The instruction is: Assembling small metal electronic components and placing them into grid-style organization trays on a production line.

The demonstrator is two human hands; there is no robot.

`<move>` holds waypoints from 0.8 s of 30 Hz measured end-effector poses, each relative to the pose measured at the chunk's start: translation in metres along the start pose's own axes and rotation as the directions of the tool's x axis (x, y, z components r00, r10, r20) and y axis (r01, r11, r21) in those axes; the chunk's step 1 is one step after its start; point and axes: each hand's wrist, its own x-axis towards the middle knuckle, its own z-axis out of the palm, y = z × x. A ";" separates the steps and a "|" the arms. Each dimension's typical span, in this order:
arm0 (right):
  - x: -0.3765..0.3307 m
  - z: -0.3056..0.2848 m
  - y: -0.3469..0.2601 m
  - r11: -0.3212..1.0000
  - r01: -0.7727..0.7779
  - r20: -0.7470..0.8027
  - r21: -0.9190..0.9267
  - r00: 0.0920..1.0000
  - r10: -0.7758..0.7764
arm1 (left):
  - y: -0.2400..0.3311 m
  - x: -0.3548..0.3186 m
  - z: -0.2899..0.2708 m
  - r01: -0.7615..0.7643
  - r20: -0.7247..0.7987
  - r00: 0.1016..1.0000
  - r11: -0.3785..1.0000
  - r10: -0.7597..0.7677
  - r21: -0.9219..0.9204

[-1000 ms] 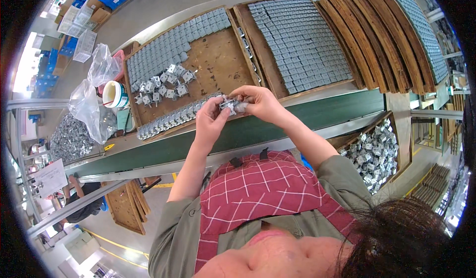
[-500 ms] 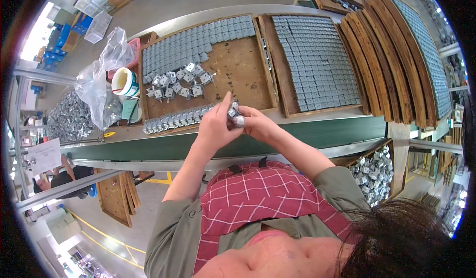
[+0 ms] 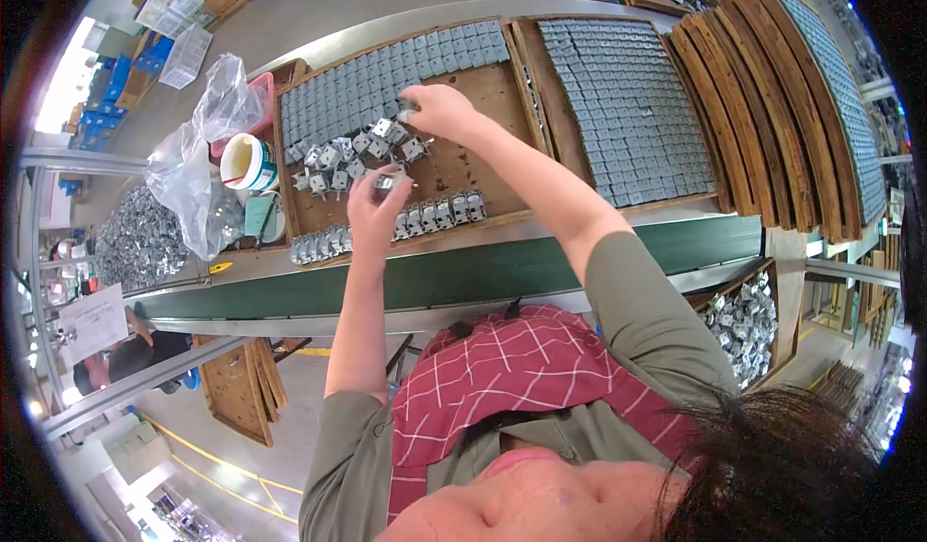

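Observation:
My left hand (image 3: pixel 372 210) pinches a small silvery metal part (image 3: pixel 389 183) at the near edge of a loose pile of similar metal parts (image 3: pixel 333 160) in a wooden tray (image 3: pixel 473 93). Farther off, my right hand (image 3: pixel 442 114) is closed at the stepped edge of the grey parts in tight rows (image 3: pixel 348 93); a blurred grey part shows at its fingertips. Along the tray's near side runs a line of metal parts standing side by side (image 3: pixel 439 213), partly hidden behind my left hand.
A second wooden tray full of grey parts (image 3: pixel 618 107) adjoins on the right, then a leaning stack of wooden trays (image 3: pixel 744 117). Left are a white bucket (image 3: pixel 241 162), clear plastic bags (image 3: pixel 183 175) and a heap of metal parts (image 3: pixel 140 238). Below right sits a box of parts (image 3: pixel 744 325).
My hands were together over the tray's near edge and have parted. The right reached away to the rows' edge; the left moved left to the loose pile and holds a part there.

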 end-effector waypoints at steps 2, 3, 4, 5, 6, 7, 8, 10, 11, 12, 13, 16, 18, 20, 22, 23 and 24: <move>0.006 0.013 0.011 0.993 0.067 -0.062 -0.096 0.995 -0.073 | 0.008 0.008 0.017 -0.003 0.068 0.998 0.999 0.005 -0.032; 0.007 0.018 0.001 0.986 0.020 -0.034 -0.165 0.999 -0.026 | 0.010 0.007 0.020 0.009 0.104 0.995 0.998 -0.004 -0.054; 0.005 0.020 -0.005 0.971 -0.026 -0.015 -0.239 1.000 0.023 | 0.002 0.010 0.028 -0.011 0.170 0.985 0.994 0.029 -0.105; 0.005 0.020 -0.007 0.971 -0.021 -0.010 -0.239 1.000 0.019 | -0.004 0.012 0.038 -0.009 0.165 0.986 0.994 0.027 -0.105; 0.005 0.021 -0.004 0.975 0.005 0.020 -0.220 1.000 0.000 | -0.007 0.012 0.051 0.033 0.248 0.969 0.977 0.021 -0.211; 0.006 0.018 0.003 0.979 0.023 0.036 -0.203 0.999 -0.016 | -0.005 0.015 0.062 0.076 0.337 0.941 0.948 0.034 -0.308; 0.005 0.013 0.011 0.978 0.021 0.033 -0.205 0.999 -0.015 | -0.002 0.017 0.068 0.073 0.339 0.940 0.948 0.038 -0.308; -0.004 0.002 0.034 0.991 0.080 -0.100 0.108 0.993 -0.070 | 0.002 0.019 0.077 -0.037 0.446 0.892 0.996 0.070 -0.082; -0.014 -0.008 0.043 0.961 -0.043 -0.041 0.274 0.998 0.057 | 0.004 0.017 0.081 -0.039 0.447 0.892 0.996 0.073 -0.084; -0.025 -0.023 0.045 0.937 -0.129 -0.003 0.325 0.990 0.138 | 0.004 0.014 0.085 -0.134 0.437 0.887 0.989 0.147 -0.059; -0.040 -0.038 0.044 0.902 -0.216 0.036 0.373 0.975 0.219 | 0.004 0.008 0.086 -0.229 0.433 0.874 0.973 0.220 -0.033; -0.088 -0.065 0.050 0.762 -0.256 0.083 0.594 0.962 0.259 | 0.019 0.006 0.084 -0.314 0.546 0.824 0.924 0.151 0.217; -0.120 -0.072 0.048 0.638 -0.305 0.035 0.707 0.916 0.399 | 0.017 0.010 0.088 -0.331 0.613 0.783 0.905 0.106 0.267; -0.146 -0.078 0.045 0.576 -0.330 0.077 0.748 0.905 0.418 | 0.013 0.011 0.089 -0.366 0.615 0.784 0.862 0.082 0.351; -0.167 -0.085 0.033 0.486 -0.364 0.132 0.795 0.885 0.447 | 0.024 0.017 0.082 -0.390 0.653 0.754 0.852 0.078 0.349; -0.177 -0.085 0.029 0.483 -0.362 0.128 0.797 0.884 0.450 | 0.027 0.021 0.077 -0.408 0.682 0.728 0.844 0.071 0.349; -0.185 -0.088 0.027 0.471 -0.363 0.114 0.804 0.871 0.478 | 0.020 0.029 0.074 -0.352 0.640 0.769 0.835 0.001 0.423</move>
